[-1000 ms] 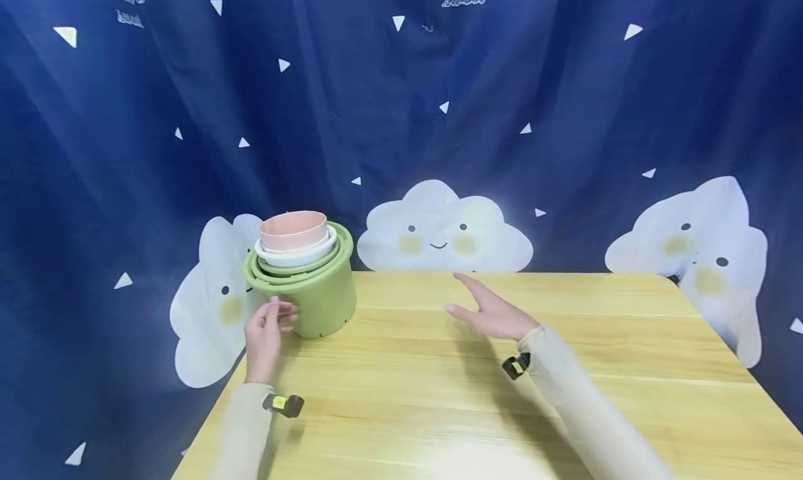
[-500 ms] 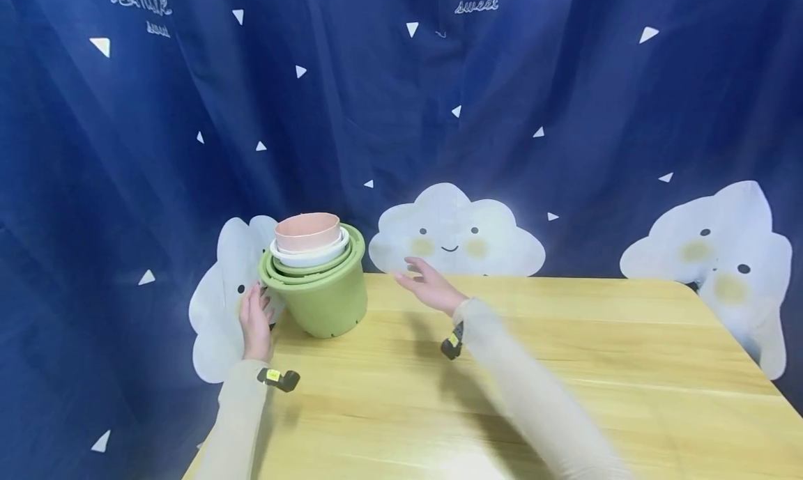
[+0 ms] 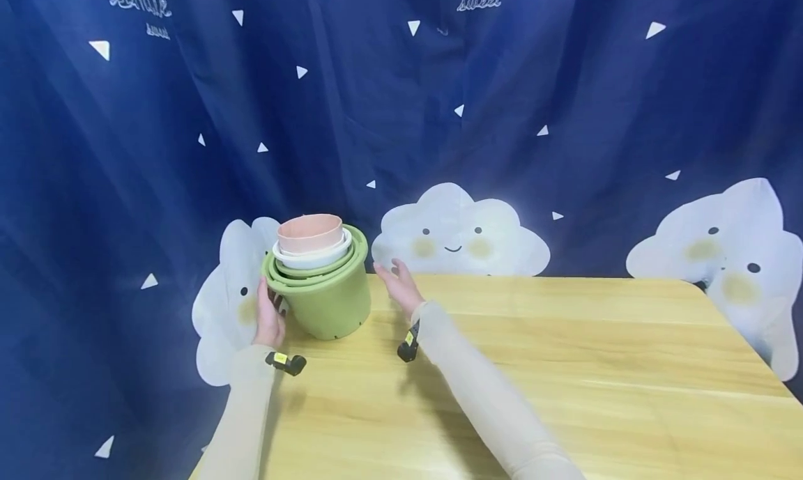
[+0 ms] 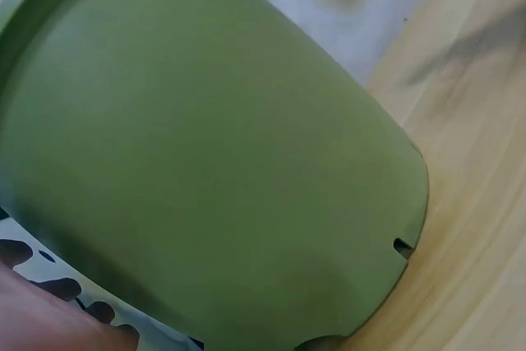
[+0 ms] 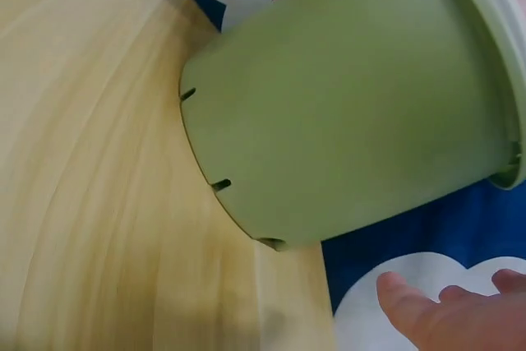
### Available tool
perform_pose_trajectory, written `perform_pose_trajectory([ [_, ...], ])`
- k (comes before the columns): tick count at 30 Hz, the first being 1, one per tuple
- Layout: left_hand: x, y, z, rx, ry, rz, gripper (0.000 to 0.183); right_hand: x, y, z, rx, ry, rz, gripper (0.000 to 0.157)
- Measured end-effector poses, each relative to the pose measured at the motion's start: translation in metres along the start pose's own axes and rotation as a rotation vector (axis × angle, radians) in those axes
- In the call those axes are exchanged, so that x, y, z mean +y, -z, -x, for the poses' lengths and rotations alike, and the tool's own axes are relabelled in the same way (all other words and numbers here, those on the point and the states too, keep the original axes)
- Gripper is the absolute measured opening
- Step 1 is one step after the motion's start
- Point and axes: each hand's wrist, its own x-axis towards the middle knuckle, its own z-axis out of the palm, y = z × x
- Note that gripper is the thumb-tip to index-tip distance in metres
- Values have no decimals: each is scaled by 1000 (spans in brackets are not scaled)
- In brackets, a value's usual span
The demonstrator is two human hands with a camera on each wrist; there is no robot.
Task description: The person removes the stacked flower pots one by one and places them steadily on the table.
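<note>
A stack of nested flower pots stands at the table's back left in the head view. Its outermost pot is a large green pot (image 3: 329, 306) with small notches along its base. Inside sit more green rims, a white pot (image 3: 314, 258) and, topmost, a pink pot (image 3: 310, 234). My left hand (image 3: 270, 320) is at the stack's left side, fingers extended beneath the green rim; contact cannot be told. To the right of the stack, my right hand (image 3: 400, 288) is spread and apart from it. In the right wrist view, a gap shows between this hand (image 5: 460, 310) and the green pot (image 5: 345, 113).
The wooden table (image 3: 502, 368) extends to the right and toward me. Behind it hangs a dark blue curtain (image 3: 401, 118) with white clouds and triangles, close behind the pots. A small black camera is worn on each wrist.
My right hand has moved left across the table, close to the pots. The left hand went from in front of the green pot round to its left side. The stack stands upright as before.
</note>
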Motion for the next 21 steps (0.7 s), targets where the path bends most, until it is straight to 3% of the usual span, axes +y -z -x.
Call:
perform_pose_trajectory([
  [5, -9, -1, -7, -18, 2, 63, 63, 8, -12, -9, -28, -28, -61, 97],
  [10, -11, -6, -12, -19, -12, 72, 65, 7, -24, -13, -87, -21, -133, 95],
  [14, -11, -8, -15, 4, -25, 52, 62, 1, -34, -15, -120, 25, -84, 89],
  [17, -11, -9, -17, 26, -13, 53, 63, -4, -41, -16, -110, 56, 0, 85],
  [21, -10, -5, -19, 64, -2, 48, 66, -9, -48, -18, -84, 86, 25, 78],
])
